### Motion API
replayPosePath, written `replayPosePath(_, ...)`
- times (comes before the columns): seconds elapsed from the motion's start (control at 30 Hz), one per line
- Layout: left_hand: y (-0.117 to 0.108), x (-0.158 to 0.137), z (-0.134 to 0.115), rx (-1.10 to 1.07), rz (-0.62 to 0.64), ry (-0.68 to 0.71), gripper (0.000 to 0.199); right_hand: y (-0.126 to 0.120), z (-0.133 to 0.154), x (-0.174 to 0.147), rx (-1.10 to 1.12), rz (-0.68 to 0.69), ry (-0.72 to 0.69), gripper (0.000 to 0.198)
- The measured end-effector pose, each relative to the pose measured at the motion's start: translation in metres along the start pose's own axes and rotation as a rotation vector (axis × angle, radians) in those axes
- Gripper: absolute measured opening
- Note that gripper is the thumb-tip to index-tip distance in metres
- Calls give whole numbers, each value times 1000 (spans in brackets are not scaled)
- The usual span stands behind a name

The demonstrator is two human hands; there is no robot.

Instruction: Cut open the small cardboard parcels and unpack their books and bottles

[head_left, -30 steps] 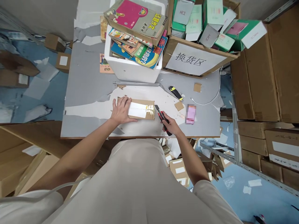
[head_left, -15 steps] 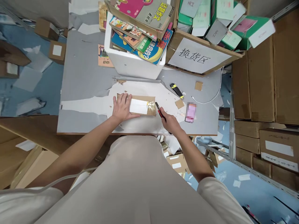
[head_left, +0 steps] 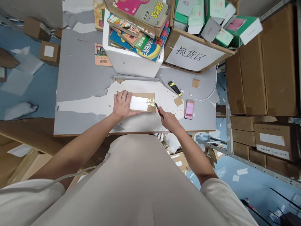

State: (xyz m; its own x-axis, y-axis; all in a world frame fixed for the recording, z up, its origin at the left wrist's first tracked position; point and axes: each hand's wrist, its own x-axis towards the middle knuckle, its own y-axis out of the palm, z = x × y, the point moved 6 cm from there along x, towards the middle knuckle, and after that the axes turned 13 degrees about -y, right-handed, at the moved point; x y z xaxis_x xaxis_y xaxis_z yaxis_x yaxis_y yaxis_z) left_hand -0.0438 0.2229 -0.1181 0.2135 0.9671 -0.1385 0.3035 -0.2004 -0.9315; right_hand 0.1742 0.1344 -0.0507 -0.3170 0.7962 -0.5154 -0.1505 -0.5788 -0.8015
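Note:
A small flat cardboard box (head_left: 151, 96) with a white label and shiny clear tape at its right end lies on the table. My left hand (head_left: 122, 105) is laid across the box's left end, fingers over its far side and thumb along the near edge, holding it. My right hand (head_left: 169, 121) is closed around a red and black utility knife (head_left: 159, 110). The knife's tip is at the box's right end, by the tape; whether the blade touches cannot be made out.
A yellow and black cutter (head_left: 175, 88), cardboard scraps (head_left: 178, 101) and a pink-screened phone (head_left: 189, 109) lie to the right. Behind stand a white foam bin (head_left: 134, 64) of books and a carton (head_left: 192, 55) of green boxes. Large cartons (head_left: 254, 72) fill the right side.
My right hand has brought the knife slightly up and left, closer to the box's right end. My left hand keeps its place on the box. The whole view has shifted a little.

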Motion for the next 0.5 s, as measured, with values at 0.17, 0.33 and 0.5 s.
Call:
replayPosePath(0.17,-1,-1,0,-2,-36,-23,114,12,0,-14,51,-56,14,62)
replayPosePath(0.33,-3,-3,-2,-7,-29,-16,113,29,-3,-33,93,-85,11,62)
replayPosePath(0.5,-3,-2,-1,-10,-39,-15,111,30,-9,-42,95,-139,30,61)
